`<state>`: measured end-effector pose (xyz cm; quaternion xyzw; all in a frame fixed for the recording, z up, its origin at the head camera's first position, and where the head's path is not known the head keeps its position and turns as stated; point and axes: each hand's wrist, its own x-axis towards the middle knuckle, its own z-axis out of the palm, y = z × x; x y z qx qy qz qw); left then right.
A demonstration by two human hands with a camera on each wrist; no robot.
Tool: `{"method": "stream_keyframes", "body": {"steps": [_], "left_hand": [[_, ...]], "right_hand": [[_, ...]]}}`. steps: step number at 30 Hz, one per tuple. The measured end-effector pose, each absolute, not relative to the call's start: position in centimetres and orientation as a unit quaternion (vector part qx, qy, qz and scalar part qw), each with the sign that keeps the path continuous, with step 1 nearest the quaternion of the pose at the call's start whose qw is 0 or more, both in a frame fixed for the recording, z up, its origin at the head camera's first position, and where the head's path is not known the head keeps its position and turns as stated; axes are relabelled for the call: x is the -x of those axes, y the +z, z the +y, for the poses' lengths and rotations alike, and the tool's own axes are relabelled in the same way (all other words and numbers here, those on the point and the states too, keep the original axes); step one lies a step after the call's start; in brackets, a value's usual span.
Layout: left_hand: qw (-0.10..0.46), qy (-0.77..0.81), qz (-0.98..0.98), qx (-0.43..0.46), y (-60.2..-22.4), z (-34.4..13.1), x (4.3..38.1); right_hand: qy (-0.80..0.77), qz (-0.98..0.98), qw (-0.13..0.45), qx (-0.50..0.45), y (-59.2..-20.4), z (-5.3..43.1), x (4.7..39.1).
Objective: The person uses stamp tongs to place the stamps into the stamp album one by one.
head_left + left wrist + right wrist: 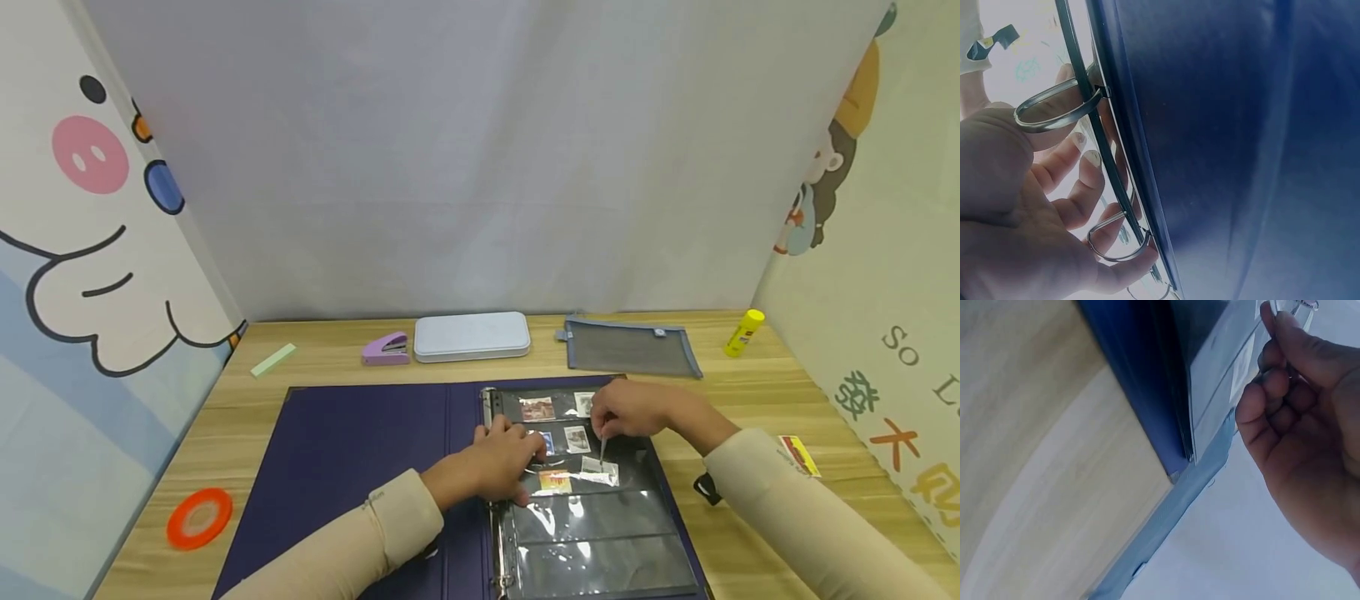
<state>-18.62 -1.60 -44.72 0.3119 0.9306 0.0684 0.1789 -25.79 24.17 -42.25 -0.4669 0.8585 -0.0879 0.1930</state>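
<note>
A dark blue ring binder [360, 475] lies wide on the table, its black pocket page [600, 521] on the right side. My left hand [501, 461] rests on the page's inner edge, fingers spread beside the metal rings [1054, 126]. Between thumb and fingertips, my right hand [633, 407] pinches slim tweezers [603, 448]. Their tips point down onto a pale stamp [600, 477] in the third row. Left of that stamp sits an orange-red stamp [555, 481]; a brown stamp [537, 408] and a grey one [577, 439] show in the rows above.
Along the back stand a purple stapler [386, 350], a white tin case [471, 337], a grey mesh pouch [630, 346] and a yellow glue stick [744, 333]. Orange tape [178, 527] and a green strip [273, 360] lie left. A red-yellow card [799, 456] is beside the right sleeve.
</note>
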Motion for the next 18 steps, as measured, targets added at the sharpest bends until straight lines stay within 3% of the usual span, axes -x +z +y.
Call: {"method": "stream_keyframes", "body": {"steps": [11, 18], "left_hand": [[0.172, 0.07, 0.932, -0.313, -44.4, -1.7, 18.4], [0.173, 0.073, 0.929, -0.317, -44.5, -1.8, 18.5]], "right_hand": [[-0.099, 0.857, 0.193, 0.468, -42.9, 23.7, 25.1], [-0.142, 0.865, 0.232, 0.422, -42.6, 24.7, 25.0]]}}
